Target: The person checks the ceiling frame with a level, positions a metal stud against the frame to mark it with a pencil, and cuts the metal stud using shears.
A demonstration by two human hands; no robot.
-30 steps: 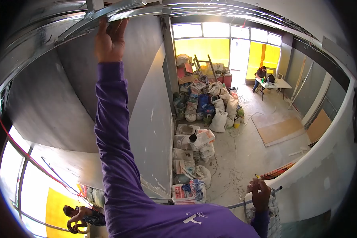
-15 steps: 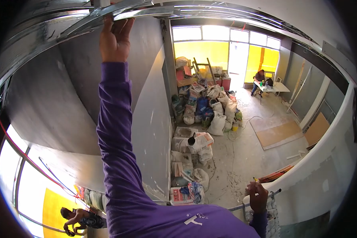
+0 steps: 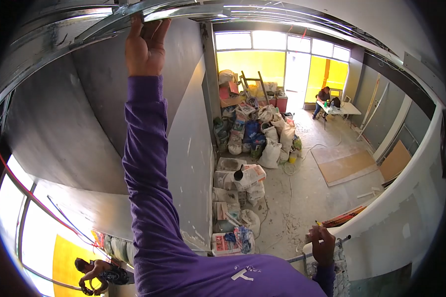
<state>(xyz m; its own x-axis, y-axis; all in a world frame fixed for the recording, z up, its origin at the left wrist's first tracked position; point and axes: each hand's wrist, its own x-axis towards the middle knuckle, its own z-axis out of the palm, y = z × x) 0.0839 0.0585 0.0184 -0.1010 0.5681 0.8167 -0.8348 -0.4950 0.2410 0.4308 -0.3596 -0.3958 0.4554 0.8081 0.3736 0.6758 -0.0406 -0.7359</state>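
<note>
My left hand (image 3: 146, 49) is raised at the upper left, its fingers reaching up against the metal ceiling framing (image 3: 114, 22); the fingertips are partly hidden behind the metal strip. Low on the right, my right hand (image 3: 323, 243) is held with bent fingers pinched together near a horizontal metal pipe (image 3: 297, 258). A small thin item with a yellow tip (image 3: 319, 223) shows at its fingertips, too small to name. Purple sleeves cover both arms.
Filled sacks (image 3: 271, 153) and bags line the grey wall (image 3: 188, 148). A person (image 3: 323, 99) sits by a white table (image 3: 344, 109) at the back. Another person (image 3: 101, 271) is at the lower left. Boards (image 3: 344, 163) lie on the floor; a curved white wall (image 3: 406, 213) stands right.
The camera view has shifted slightly, and my left hand appears a little further right along the metal framing. My right hand keeps its pinched pose.
</note>
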